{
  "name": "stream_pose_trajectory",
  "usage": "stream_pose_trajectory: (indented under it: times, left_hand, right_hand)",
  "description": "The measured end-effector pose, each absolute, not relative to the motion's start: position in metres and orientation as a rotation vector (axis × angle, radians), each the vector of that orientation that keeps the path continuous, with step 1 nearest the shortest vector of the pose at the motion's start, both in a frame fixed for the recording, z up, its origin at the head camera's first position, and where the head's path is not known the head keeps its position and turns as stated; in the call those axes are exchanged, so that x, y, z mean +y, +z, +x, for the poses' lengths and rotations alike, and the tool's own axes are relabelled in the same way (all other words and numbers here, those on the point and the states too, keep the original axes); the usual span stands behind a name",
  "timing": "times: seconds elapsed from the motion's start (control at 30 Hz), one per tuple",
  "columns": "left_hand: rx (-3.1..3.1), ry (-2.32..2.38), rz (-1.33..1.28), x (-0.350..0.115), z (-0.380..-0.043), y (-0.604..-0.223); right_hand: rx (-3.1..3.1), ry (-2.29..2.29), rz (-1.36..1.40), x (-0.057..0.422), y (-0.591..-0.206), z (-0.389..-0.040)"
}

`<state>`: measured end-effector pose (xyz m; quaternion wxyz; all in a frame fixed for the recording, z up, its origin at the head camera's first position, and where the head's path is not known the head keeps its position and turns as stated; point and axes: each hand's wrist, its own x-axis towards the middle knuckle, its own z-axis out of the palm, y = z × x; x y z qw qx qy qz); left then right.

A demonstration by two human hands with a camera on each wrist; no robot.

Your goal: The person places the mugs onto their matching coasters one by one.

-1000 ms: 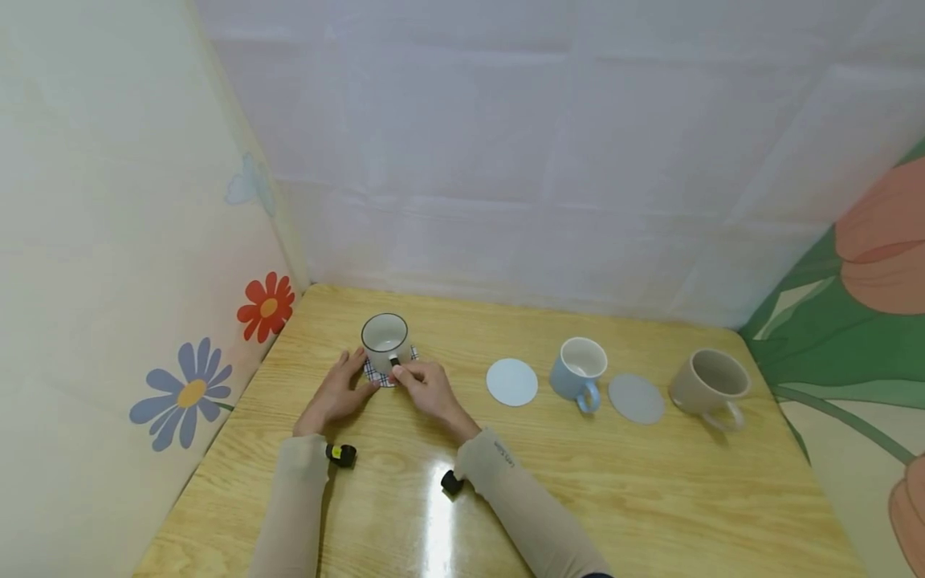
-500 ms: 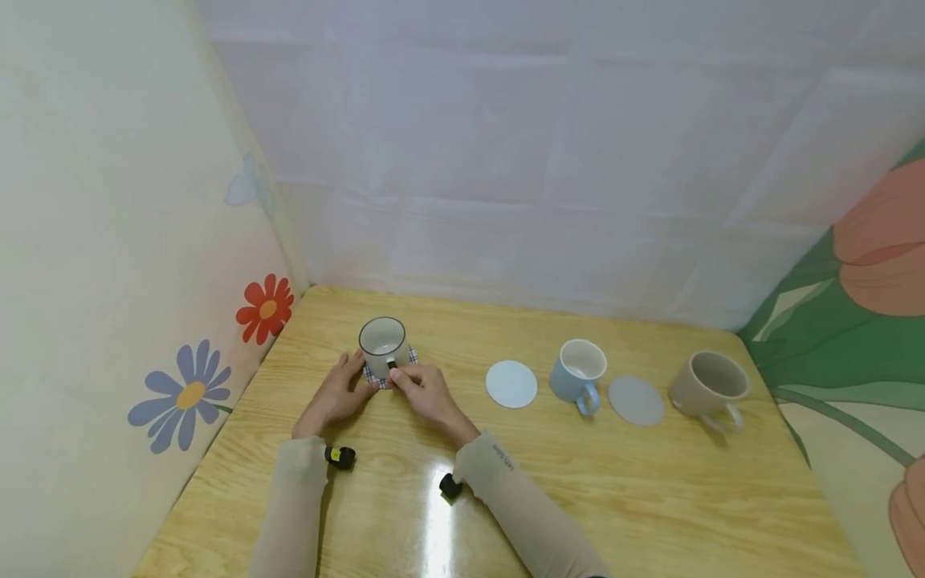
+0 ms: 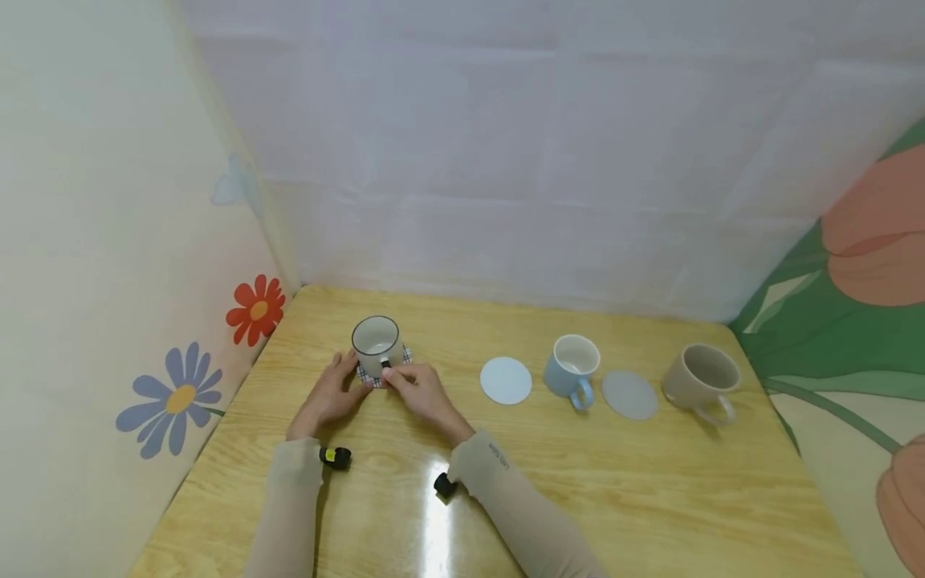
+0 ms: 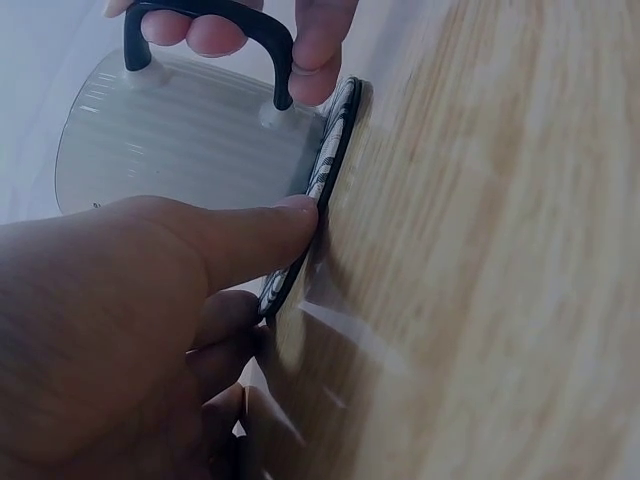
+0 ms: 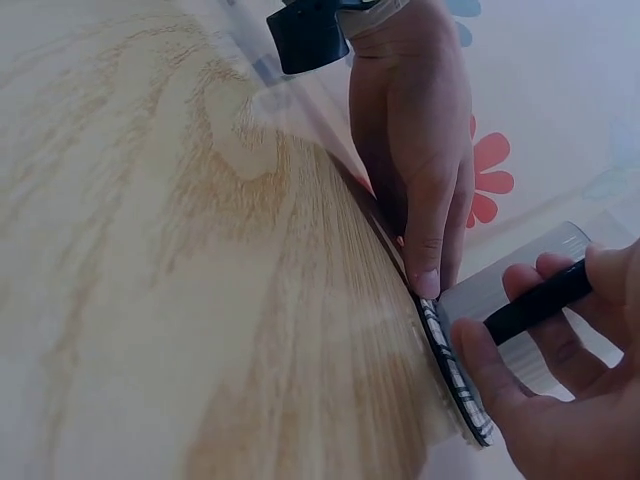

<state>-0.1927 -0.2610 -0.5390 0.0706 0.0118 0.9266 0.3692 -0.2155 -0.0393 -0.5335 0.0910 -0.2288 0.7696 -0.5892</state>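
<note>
A pale mug (image 3: 376, 350) with a dark rim and a black handle (image 4: 215, 12) stands upright over a black-and-white checked coaster (image 3: 372, 380) at the table's left side. My right hand (image 3: 422, 389) pinches that handle between thumb and fingers; in the right wrist view the fingers (image 5: 560, 350) curl round it. The left hand (image 3: 334, 393) lies at the coaster's near left edge. Its thumb (image 4: 265, 238) presses the coaster's rim on the near side, and its other fingers reach the left side. The mug covers most of the coaster.
To the right stand a light blue mug (image 3: 571, 369) and a larger beige mug (image 3: 697, 377), both upright. A round white coaster (image 3: 506, 380) and a grey one (image 3: 630, 395) lie beside them. The wooden table (image 3: 650, 498) ends at a white cloth wall (image 3: 506, 160).
The head view has shifted slightly, moving everything a little left in the frame. Both hands keep their places at the mug handle and the checked coaster.
</note>
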Motion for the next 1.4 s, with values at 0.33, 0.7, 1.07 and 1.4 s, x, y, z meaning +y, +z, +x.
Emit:
stream_pose_trajectory:
  times: [0.33, 0.7, 1.07, 1.4]
  left_hand:
    - [2.772, 1.111, 0.031, -0.259, -0.190, -0.544]
    - [2.816, 1.131, 0.053, -0.264, -0.188, -0.546]
    - [2.846, 1.129, 0.123, -0.266, -0.192, -0.552]
    - [2.781, 1.133, 0.013, -0.262, -0.192, -0.537]
  right_hand:
    - [2.282, -1.773, -0.629, -0.038, -0.537, -0.209]
    - [2.319, -1.809, -0.612, -0.045, -0.539, -0.205]
    - [2.306, -1.740, -0.554, -0.040, -0.531, -0.203]
    - [2.283, -1.750, -0.563, -0.033, -0.526, -0.199]
